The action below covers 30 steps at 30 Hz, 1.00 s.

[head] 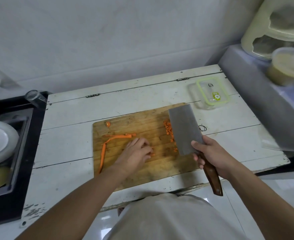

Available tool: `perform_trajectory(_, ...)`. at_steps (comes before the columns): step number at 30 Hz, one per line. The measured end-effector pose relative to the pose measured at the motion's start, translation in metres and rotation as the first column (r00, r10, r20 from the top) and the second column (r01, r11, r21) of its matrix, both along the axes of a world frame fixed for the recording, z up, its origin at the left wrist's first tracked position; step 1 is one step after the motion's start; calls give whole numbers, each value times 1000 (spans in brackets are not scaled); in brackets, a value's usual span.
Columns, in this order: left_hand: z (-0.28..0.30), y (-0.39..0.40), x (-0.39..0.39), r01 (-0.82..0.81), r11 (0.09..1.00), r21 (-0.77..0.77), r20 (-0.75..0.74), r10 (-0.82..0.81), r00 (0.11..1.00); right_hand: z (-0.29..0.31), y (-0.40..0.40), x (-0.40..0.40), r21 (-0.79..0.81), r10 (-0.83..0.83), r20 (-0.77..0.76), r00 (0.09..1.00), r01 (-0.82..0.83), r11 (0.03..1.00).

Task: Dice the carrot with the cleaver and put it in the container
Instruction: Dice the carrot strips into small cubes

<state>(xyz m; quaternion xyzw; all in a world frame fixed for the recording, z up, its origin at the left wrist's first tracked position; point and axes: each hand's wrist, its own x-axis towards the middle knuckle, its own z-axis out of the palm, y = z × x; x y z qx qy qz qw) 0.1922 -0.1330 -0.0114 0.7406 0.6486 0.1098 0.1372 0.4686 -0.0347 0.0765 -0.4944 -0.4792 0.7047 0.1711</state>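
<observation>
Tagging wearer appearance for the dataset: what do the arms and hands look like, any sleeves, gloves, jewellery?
Both forearms are bare as far as the frame shows, no sleeves on them. The left hand and right hand have no gloves; no rings, watch or wristband show. A light grey-white garment covers the torso below.

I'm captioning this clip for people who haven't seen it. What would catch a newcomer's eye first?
The broad grey cleaver, held by the right hand over the right side of the wooden cutting board, with orange carrot dice piled beside its blade. Next, the left hand resting mid-board near long carrot strips. Behind, a green-rimmed container sits on the white table.
</observation>
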Motion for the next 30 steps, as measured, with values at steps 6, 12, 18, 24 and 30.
perform_trajectory(6,14,14,8,-83,986,-146,117,101,988,2,-1,0,1,21,13,1000,-21,1000)
perform_trajectory(12,10,10,1,-56,990,-127,28,60,998,3,-8,-8,114,83,206,975,-108,988)
perform_trajectory(18,4,10,27,-240,971,-8,-4,240,971,-2,-27,-19,285,116,499,859,-289,914)
perform_trajectory(24,14,8,35,-254,967,39,87,249,964,-7,-34,-23,320,113,576,810,-350,881)
perform_trajectory(30,26,-75,-45,-849,528,-12,-32,849,528,-9,-38,-40,379,112,627,771,-427,821)
